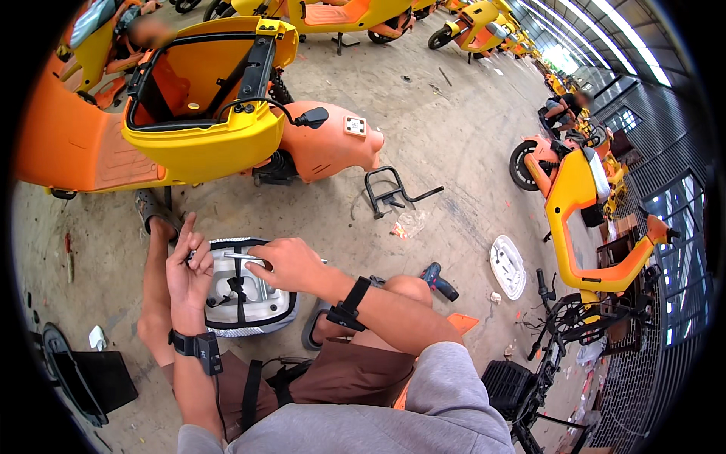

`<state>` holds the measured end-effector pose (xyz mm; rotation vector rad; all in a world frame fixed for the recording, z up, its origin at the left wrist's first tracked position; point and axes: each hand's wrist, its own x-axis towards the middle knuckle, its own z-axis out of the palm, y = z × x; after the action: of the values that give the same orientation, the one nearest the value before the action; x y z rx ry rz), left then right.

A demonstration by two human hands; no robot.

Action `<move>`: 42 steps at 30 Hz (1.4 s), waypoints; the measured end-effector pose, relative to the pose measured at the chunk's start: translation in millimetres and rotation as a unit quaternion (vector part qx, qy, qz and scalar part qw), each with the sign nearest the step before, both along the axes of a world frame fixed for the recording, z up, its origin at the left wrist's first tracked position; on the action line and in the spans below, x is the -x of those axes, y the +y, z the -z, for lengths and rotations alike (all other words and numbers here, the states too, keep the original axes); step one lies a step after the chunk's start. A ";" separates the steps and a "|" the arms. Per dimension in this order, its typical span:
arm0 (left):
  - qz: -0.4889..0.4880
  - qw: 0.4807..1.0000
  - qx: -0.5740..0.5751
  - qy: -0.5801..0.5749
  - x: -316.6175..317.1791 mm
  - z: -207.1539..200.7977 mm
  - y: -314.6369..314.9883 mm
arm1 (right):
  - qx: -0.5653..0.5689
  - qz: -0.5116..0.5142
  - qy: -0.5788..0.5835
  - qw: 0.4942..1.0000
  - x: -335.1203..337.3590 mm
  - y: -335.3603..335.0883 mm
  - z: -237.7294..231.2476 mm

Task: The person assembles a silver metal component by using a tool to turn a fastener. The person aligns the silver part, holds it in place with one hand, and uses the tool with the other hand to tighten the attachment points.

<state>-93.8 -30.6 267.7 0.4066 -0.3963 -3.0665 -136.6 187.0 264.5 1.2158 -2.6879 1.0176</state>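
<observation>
An upturned scooter seat (265, 312) lies between my legs, its white moulded underside facing up with a black strap and small black fittings across it. My right hand (293, 265) is closed around a slim silver metal tool (243, 258) held over the far part of the seat; its exact kind is unclear. Beside the seat's left edge, my left hand (190, 274) is raised with the index finger pointing up. Its other fingers curl toward the thumb around something small and dark that I cannot make out.
A yellow and orange scooter (204, 151) with an open body stands ahead. On the floor lie a black metal rack (389, 191), a cordless drill (439, 281), a white oval shell (507, 266) and a black bin-like part (102, 384). Another scooter (578, 227) stands right.
</observation>
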 end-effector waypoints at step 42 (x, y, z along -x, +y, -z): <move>-0.026 0.777 0.625 -0.070 -3.0 60.3 50.5 | -0.068 0.089 -0.104 0.988 7.2 -21.4 -3.9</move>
<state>-90.8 19.9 207.4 0.4890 -2.0929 -1.9861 -143.8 165.6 268.3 0.9091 -3.0048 1.0021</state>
